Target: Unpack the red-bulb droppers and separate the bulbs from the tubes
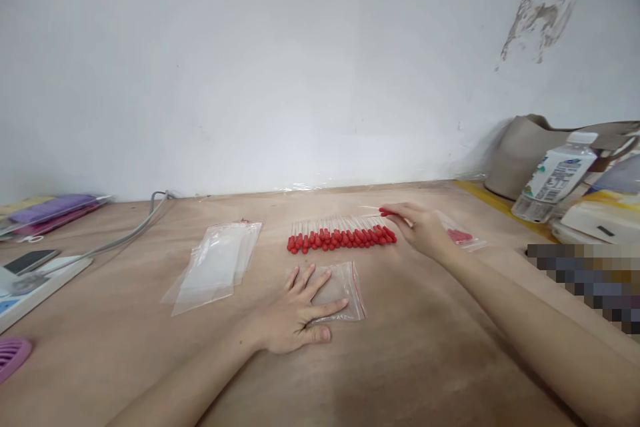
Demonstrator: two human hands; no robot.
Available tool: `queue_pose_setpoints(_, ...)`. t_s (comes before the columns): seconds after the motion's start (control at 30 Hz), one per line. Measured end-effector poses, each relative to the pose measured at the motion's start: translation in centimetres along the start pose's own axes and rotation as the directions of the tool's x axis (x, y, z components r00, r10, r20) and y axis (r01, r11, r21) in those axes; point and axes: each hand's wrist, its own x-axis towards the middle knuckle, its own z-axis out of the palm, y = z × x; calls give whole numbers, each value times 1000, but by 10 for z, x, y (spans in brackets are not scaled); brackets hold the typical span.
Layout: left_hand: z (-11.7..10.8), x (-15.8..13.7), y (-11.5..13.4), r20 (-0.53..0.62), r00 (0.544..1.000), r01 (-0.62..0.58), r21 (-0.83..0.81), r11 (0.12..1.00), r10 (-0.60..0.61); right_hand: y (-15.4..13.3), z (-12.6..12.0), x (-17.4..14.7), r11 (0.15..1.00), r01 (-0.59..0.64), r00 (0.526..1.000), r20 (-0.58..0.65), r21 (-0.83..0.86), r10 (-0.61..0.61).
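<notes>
My left hand lies flat with its fingers spread, partly on a clear zip bag with a red strip along its right edge. My right hand pinches thin pale sticks with red ends, the thin ends pointing left. How many it holds I cannot tell. Just below and left of those fingers, a row of red-tipped sticks lies side by side, red ends toward me. Behind my right wrist is a clear bag with red-tipped pieces in it, partly hidden.
A fanned stack of clear bags lies left of the row. Further left are a cable, a power strip, a phone and purple packets. At the right stand a bottle and a beige bag. A wall rises behind.
</notes>
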Motion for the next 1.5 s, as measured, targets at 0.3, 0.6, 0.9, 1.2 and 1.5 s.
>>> queue_pose_setpoints(0.3,0,1,0,-5,1000,2,12,1000,-2,-7,29,-5,830,296,920,374,-472,-116)
queue_pose_setpoints(0.6,-2,1,2,-8,1000,-3,5,1000,3,-55,25,-29,943,249,944,271,-221,-186)
queue_pose_setpoints(0.9,5,-2,-1,-109,994,27,-36,999,-30,-63,34,-67,972,230,688,698,47,-196)
queue_pose_setpoints(1.2,6,2,-9,-370,856,89,-584,807,-362,-33,21,-57,994,30,984,181,-104,-11)
queue_pose_setpoints(1.5,3,4,-29,-483,718,293,-444,847,-501,59,-16,-51,522,-472,823,-142,-710,551)
